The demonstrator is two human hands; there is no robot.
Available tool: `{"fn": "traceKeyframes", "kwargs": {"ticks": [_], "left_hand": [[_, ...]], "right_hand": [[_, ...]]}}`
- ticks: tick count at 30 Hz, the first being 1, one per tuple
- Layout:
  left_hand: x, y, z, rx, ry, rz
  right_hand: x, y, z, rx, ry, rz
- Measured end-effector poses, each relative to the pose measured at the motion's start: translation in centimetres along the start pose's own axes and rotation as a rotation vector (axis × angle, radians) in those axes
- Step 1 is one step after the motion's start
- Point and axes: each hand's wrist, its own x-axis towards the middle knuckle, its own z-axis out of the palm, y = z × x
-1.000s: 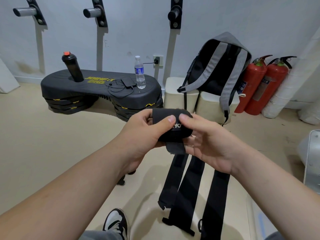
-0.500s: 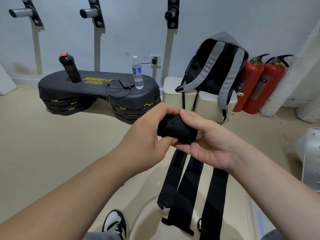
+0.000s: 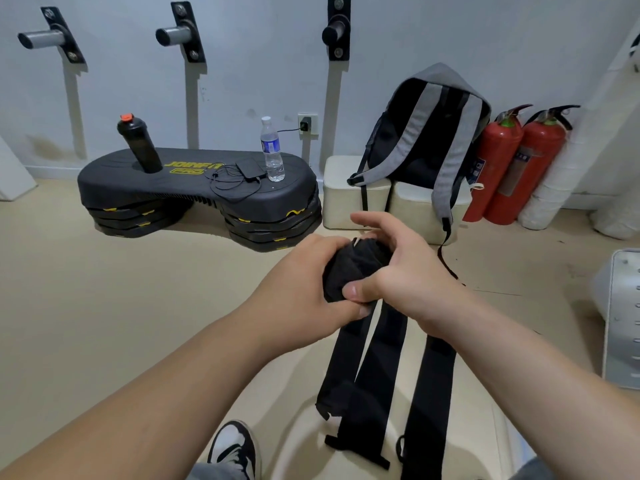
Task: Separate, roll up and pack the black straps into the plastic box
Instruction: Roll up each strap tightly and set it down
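A rolled black strap (image 3: 349,268) sits between both hands at mid frame. My left hand (image 3: 304,282) grips its left side with fingers curled round it. My right hand (image 3: 401,268) holds the right side, thumb pressed on the front of the roll, index finger lifted over the top. Three more black straps (image 3: 384,368) hang down flat below the hands over a pale surface. The plastic box is not in view.
A black step platform (image 3: 194,192) with a shaker bottle (image 3: 138,143), water bottle (image 3: 273,150) and cabled device stands at the back. A grey backpack (image 3: 426,133) leans on white blocks. Two red extinguishers (image 3: 512,164) stand right. My shoe (image 3: 235,448) is below.
The loosely folded strap end has been wound tighter into a compact roll. My hands closed round it and shifted slightly right, my right hand coming over the top.
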Motion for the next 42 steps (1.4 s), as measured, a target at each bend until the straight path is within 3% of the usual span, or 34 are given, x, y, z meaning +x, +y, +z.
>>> {"fn": "traceKeyframes", "kwargs": {"ticks": [3, 8, 17, 27, 34, 37, 42], "left_hand": [[0.3, 1.2, 0.4, -0.09, 0.018, -0.028], [1.6, 2.3, 2.0, -0.055, 0.108, -0.05], [4.7, 3.1, 6.4, -0.04, 0.068, -0.146], [7.7, 4.7, 10.1, -0.013, -0.084, -0.081], [6.0, 3.4, 6.9, -0.166, -0.142, -0.158], [5.4, 1.4, 5.0, -0.169, -0.146, -0.243], [4.8, -3.5, 1.9, -0.127, -0.165, -0.372]], "right_hand": [[-0.5, -0.3, -0.1, 0.097, 0.001, 0.008], [0.3, 0.1, -1.4, 0.427, 0.01, 0.206], [-0.4, 2.0, -4.4, 0.1, 0.069, 0.319], [-0.3, 5.6, -8.0, 0.263, 0.297, 0.466], [0.3, 5.1, -6.1, 0.452, 0.19, 0.542], [1.4, 4.9, -3.1, 0.312, 0.138, 0.568], [3.9, 5.7, 2.6, -0.063, 0.203, 0.609]]}}
